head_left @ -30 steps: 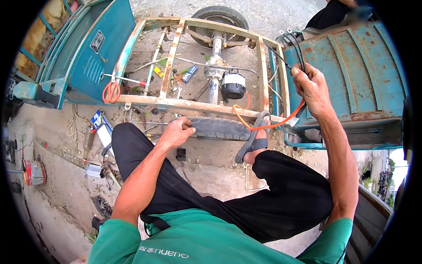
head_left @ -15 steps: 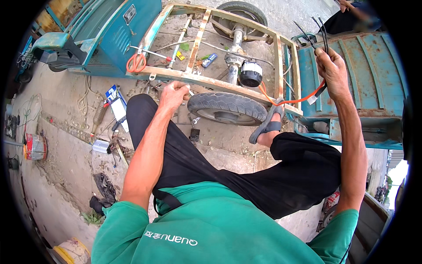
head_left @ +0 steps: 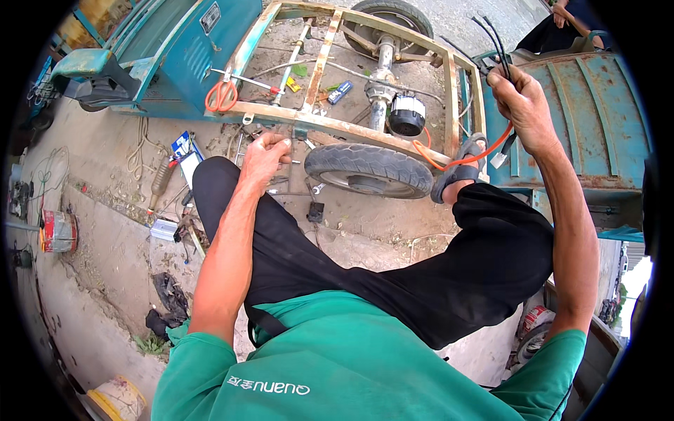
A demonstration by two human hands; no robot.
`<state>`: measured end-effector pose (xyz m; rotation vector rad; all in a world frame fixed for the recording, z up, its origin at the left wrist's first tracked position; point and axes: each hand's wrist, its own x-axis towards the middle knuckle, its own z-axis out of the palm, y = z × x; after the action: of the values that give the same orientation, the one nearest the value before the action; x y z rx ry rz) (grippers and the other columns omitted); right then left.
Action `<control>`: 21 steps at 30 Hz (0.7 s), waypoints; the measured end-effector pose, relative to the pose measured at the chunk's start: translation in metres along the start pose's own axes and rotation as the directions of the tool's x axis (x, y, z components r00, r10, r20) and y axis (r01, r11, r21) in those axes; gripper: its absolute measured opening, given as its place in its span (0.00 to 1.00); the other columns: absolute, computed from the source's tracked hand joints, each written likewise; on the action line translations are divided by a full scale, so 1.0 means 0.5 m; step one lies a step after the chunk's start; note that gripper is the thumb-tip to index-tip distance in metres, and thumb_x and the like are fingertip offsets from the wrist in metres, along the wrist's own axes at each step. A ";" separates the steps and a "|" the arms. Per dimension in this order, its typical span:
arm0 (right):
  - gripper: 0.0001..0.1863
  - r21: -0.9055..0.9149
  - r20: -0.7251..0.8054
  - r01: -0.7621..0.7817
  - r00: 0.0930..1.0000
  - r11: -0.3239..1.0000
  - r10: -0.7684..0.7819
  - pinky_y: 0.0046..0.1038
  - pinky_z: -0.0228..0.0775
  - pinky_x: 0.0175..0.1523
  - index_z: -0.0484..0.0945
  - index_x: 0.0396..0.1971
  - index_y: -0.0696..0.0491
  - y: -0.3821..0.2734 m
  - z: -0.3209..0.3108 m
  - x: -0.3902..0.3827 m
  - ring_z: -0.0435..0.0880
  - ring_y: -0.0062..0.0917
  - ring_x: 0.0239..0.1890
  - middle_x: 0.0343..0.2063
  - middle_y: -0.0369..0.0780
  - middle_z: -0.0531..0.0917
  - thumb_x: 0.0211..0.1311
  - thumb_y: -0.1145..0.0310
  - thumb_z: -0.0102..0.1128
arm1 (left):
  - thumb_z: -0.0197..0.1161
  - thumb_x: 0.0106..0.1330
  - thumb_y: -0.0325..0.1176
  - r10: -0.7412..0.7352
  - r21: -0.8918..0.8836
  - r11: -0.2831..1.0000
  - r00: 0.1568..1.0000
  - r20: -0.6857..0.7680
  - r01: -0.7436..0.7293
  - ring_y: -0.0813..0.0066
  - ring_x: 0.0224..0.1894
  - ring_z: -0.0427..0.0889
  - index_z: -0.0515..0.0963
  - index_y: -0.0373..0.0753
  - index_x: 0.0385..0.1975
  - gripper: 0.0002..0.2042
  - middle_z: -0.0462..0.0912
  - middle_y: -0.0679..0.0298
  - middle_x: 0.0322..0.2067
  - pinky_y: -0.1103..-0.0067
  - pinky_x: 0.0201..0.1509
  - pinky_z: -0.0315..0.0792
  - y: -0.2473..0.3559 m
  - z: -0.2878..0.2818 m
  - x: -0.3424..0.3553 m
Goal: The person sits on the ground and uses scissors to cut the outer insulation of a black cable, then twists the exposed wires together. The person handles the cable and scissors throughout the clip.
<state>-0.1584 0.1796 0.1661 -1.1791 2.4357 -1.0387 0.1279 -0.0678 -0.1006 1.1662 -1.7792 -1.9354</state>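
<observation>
My right hand [head_left: 523, 109], raised at the upper right, is closed around a bunch of black cables [head_left: 497, 43] whose ends stick up above the fingers. From below that hand an orange cable [head_left: 504, 138] sags down and runs back to a black and white electric motor [head_left: 407, 118] on the axle. My left hand [head_left: 265, 160] is pinched beside the frame's near rail; a small thin metallic piece shows by its fingertips, too small to name. Just right of it lies the near wheel [head_left: 368, 167], below the rusty metal frame [head_left: 317, 74].
Orange-handled scissors [head_left: 222, 96] rest at the frame's left corner. A blue metal body [head_left: 182, 63] stands left, a rusty blue panel [head_left: 569, 105] right. Tools and a grease gun [head_left: 161, 184] litter the ground. Another person's hand [head_left: 559, 15] shows at the top right.
My left hand has drawn back a little left and down from the rail. The right hand, still gripping the cables, has shifted slightly left. My sandalled foot has moved right.
</observation>
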 end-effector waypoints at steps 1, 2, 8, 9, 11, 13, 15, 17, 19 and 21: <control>0.17 0.001 0.014 -0.025 1.000 1.000 0.024 0.18 0.52 0.25 0.77 0.33 0.57 0.017 0.004 0.009 0.60 0.10 0.20 0.19 0.27 0.66 0.63 0.55 0.59 | 0.60 0.66 0.38 0.009 0.000 1.000 1.000 -0.015 -0.009 0.80 0.32 0.79 0.75 0.32 0.48 0.17 0.82 0.63 0.34 0.82 0.35 0.71 -0.012 -0.012 -0.003; 0.17 0.039 0.029 -0.039 0.999 0.998 0.038 0.17 0.51 0.24 0.76 0.31 0.56 0.031 0.006 0.019 0.59 0.10 0.19 0.18 0.27 0.64 0.63 0.55 0.59 | 0.61 0.66 0.38 -0.010 -0.010 1.000 1.000 -0.028 0.010 0.80 0.32 0.80 0.75 0.32 0.48 0.17 0.82 0.63 0.34 0.82 0.35 0.71 -0.022 -0.022 -0.004; 0.14 0.106 0.116 -0.126 0.987 0.986 0.114 0.16 0.44 0.22 0.72 0.26 0.50 0.124 0.017 0.105 0.55 0.07 0.18 0.17 0.24 0.62 0.65 0.56 0.58 | 0.61 0.67 0.37 -0.140 -0.207 0.971 0.984 -0.108 0.116 0.78 0.31 0.80 0.75 0.33 0.46 0.15 0.82 0.62 0.33 0.82 0.33 0.73 -0.041 -0.048 0.030; 0.14 0.107 0.112 -0.151 0.984 0.983 0.139 0.17 0.43 0.22 0.71 0.26 0.50 0.140 0.020 0.113 0.54 0.07 0.18 0.17 0.23 0.62 0.65 0.56 0.58 | 0.61 0.67 0.38 -0.153 -0.269 0.956 0.983 -0.102 0.121 0.78 0.31 0.81 0.75 0.34 0.46 0.15 0.82 0.63 0.32 0.82 0.33 0.73 -0.032 -0.040 0.043; 0.13 0.177 0.109 -0.193 0.978 0.965 0.176 0.16 0.42 0.21 0.71 0.27 0.50 0.176 0.031 0.127 0.53 0.07 0.17 0.17 0.23 0.61 0.66 0.58 0.57 | 0.61 0.67 0.38 -0.155 -0.427 0.900 0.979 -0.135 0.083 0.76 0.30 0.81 0.75 0.37 0.42 0.11 0.81 0.64 0.30 0.80 0.33 0.74 -0.022 -0.024 0.082; 0.13 0.240 0.100 -0.221 0.974 0.945 0.203 0.16 0.41 0.21 0.71 0.28 0.51 0.206 0.049 0.136 0.53 0.07 0.16 0.17 0.23 0.61 0.66 0.58 0.57 | 0.61 0.67 0.37 -0.142 -0.542 0.840 0.972 -0.187 0.018 0.76 0.30 0.81 0.75 0.38 0.40 0.10 0.81 0.63 0.30 0.79 0.32 0.74 -0.019 -0.018 0.124; 0.12 0.267 0.142 -0.251 0.965 0.930 0.220 0.16 0.41 0.21 0.71 0.29 0.51 0.241 0.055 0.146 0.52 0.07 0.16 0.16 0.23 0.60 0.67 0.59 0.56 | 0.60 0.67 0.36 -0.195 -0.585 0.811 0.944 -0.265 0.004 0.74 0.29 0.82 0.74 0.39 0.38 0.08 0.81 0.63 0.29 0.78 0.31 0.74 -0.012 -0.013 0.163; 0.12 0.293 0.192 -0.264 0.958 0.919 0.213 0.15 0.41 0.20 0.71 0.32 0.52 0.278 0.066 0.156 0.51 0.07 0.16 0.16 0.23 0.59 0.68 0.58 0.56 | 0.60 0.67 0.35 -0.245 -0.631 0.776 0.914 -0.324 -0.016 0.74 0.28 0.82 0.74 0.39 0.38 0.07 0.81 0.63 0.29 0.78 0.31 0.74 -0.027 -0.015 0.205; 0.12 0.278 0.197 -0.301 0.947 0.912 0.252 0.16 0.41 0.20 0.70 0.31 0.52 0.284 0.084 0.158 0.51 0.07 0.16 0.16 0.23 0.60 0.67 0.60 0.56 | 0.59 0.67 0.35 -0.324 -0.592 0.805 0.862 -0.391 0.034 0.73 0.29 0.82 0.74 0.38 0.39 0.08 0.82 0.62 0.30 0.78 0.29 0.73 -0.087 -0.014 0.248; 0.11 0.277 0.191 -0.334 0.938 0.901 0.289 0.16 0.41 0.20 0.70 0.28 0.52 0.264 0.103 0.160 0.52 0.07 0.15 0.16 0.24 0.61 0.67 0.61 0.57 | 0.58 0.68 0.36 -0.394 -0.518 0.845 0.809 -0.436 0.131 0.72 0.32 0.81 0.74 0.38 0.43 0.10 0.81 0.62 0.32 0.77 0.30 0.72 -0.197 -0.013 0.295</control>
<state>-0.2623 0.1487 0.0450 -0.7072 2.1569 -1.1318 0.0688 -0.1500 -0.2461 1.6227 -0.8302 -1.7848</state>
